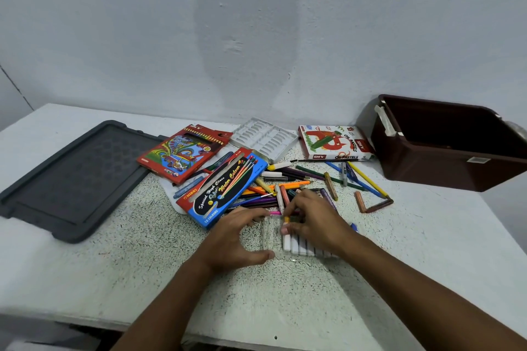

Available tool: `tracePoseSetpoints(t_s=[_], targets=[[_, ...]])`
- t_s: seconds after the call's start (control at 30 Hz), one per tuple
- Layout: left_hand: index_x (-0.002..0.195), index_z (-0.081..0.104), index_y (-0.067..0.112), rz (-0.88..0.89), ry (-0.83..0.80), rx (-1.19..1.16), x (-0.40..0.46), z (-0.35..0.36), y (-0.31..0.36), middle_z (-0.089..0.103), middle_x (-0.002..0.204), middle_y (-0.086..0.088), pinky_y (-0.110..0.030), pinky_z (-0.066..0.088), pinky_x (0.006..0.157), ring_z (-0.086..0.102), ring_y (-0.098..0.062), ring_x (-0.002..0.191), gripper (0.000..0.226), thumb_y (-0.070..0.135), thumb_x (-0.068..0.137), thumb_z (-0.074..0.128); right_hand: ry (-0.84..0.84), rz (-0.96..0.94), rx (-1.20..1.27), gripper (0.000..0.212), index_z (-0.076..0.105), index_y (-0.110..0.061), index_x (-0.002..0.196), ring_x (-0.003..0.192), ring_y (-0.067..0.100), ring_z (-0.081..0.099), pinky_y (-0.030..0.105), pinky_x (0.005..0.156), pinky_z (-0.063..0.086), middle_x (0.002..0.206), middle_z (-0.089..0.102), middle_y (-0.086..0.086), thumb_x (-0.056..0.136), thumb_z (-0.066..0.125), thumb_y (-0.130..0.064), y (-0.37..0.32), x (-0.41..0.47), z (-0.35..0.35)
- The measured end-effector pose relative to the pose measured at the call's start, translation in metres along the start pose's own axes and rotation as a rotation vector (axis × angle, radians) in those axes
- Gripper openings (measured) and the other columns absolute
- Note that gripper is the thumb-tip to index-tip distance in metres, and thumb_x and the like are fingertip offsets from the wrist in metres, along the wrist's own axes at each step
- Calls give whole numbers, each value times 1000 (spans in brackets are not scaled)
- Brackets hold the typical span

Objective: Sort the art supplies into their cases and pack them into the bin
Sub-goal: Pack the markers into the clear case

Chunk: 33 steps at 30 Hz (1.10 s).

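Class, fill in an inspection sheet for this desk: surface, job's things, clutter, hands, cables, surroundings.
Surface: speckled white table, worn.
Job's things: open dark brown plastic bin at right; clear plastic marker case part filled; red pencil box; blue watercolour pen box; oil pastels box; white moulded tray.
Clutter: loose pencils and crayons heaped centre.
Hands: left hand steadies the case; right hand pinches a marker.
Cables: nothing seen.
Surroundings: grey bin lid at left; pale wall.
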State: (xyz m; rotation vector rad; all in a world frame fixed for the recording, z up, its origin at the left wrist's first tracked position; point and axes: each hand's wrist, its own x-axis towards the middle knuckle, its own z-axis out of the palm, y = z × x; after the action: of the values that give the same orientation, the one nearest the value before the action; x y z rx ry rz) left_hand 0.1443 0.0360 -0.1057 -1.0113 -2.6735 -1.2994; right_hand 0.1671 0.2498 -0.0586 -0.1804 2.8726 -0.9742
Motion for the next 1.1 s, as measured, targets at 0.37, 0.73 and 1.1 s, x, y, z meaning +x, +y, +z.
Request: tracePoseSetpoints(t_s=[0.37, 0.73, 1.1], targets=[[129, 54, 32, 6, -17, -31, 1, -3, 3, 60, 115, 16, -17, 47, 89, 54, 2, 106, 76, 46, 62, 85, -40, -20, -43, 19, 65, -19, 89, 88, 7, 53, 8, 66, 39, 102, 49, -9, 80, 75, -33, 0, 0, -4], [119, 64, 31, -46, 54, -131, -1, -2, -3, 67, 105, 10, -25, 52, 84, 61, -9, 98, 61, 25, 62, 87, 90, -26, -274, 32, 60, -11, 127, 111, 26, 57, 38, 95, 47, 124, 62, 11, 97, 54, -20, -7, 84, -28], [118, 65, 24, -49, 69, -153, -1, -2, -3, 68, 105, 8, -22, 52, 82, 62, -10, 97, 59, 25, 63, 86, 57, -32, -491, 34, 63, -21, 123, 105, 25, 54, 42, 82, 51, 119, 60, 4, 91, 53, -14, 6, 126, -12]])
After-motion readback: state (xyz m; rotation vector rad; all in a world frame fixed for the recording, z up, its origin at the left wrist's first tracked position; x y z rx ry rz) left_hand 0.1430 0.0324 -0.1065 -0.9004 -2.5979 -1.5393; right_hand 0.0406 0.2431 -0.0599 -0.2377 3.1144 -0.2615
